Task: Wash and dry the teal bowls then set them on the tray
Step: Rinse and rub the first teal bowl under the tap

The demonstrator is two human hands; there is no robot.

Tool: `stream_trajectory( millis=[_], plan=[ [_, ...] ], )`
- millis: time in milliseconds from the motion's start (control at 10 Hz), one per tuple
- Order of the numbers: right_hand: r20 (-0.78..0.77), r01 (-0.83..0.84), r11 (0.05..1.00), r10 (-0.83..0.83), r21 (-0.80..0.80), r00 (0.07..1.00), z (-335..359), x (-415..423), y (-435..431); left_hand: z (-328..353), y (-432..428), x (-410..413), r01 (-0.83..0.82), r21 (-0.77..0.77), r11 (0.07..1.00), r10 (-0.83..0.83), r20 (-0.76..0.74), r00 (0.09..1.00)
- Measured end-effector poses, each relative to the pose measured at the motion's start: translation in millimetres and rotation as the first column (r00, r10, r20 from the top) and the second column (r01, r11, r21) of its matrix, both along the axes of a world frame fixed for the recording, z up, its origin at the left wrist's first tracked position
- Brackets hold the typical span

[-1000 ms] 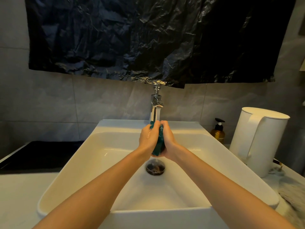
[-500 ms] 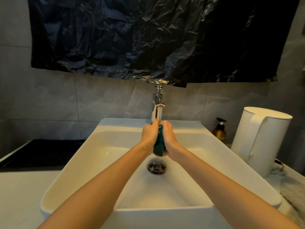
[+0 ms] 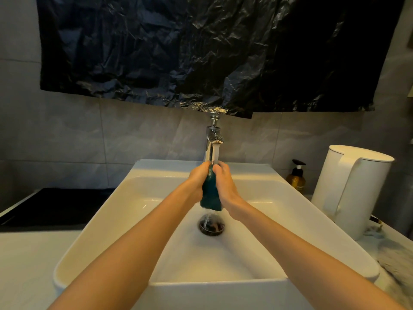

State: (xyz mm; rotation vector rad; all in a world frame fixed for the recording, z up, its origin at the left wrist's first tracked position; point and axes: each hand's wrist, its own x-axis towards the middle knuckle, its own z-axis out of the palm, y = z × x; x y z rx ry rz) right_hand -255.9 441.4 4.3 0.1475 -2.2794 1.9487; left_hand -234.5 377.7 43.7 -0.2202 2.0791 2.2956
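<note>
Over the sink, a bowl, seemingly on edge, is gripped by left hand and right hand under the running tap; kettle at right.

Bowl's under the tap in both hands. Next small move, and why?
Probably rotate the bowl a little between the left hand and right hand. It stands on edge under the tap, whose water lands at its top edge and runs off the lower edge into the drain, so other parts likely need their turn.

The bowl is teal, the sink and kettle white, the sheet black.
</note>
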Motion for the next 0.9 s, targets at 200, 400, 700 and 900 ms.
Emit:
stream_trajectory(
  millis=[200,400,700,900],
  plan=[
    [-0.074,-0.052,0.996,0.047,-0.069,0.996,5,8,1,-4,-1,-5,-0.131,0.045,0.99,0.135,-0.077,0.988],
    [0.44,-0.045,0.86,0.304,-0.508,0.845,24,21,11,-18,0,0,-0.067,0.0,0.998,0.065,-0.226,0.972],
    [0.327,0.145,0.988,-0.122,-0.047,0.937,2,5,8,-15,5,-4,-0.144,-0.042,0.989,0.139,-0.097,0.985],
    [0.336,-0.059,0.953,0.162,-0.296,0.928,-3,-14,-1,-25,12,-5,-0.216,-0.166,0.962,0.169,-0.258,0.951]
  ],
)
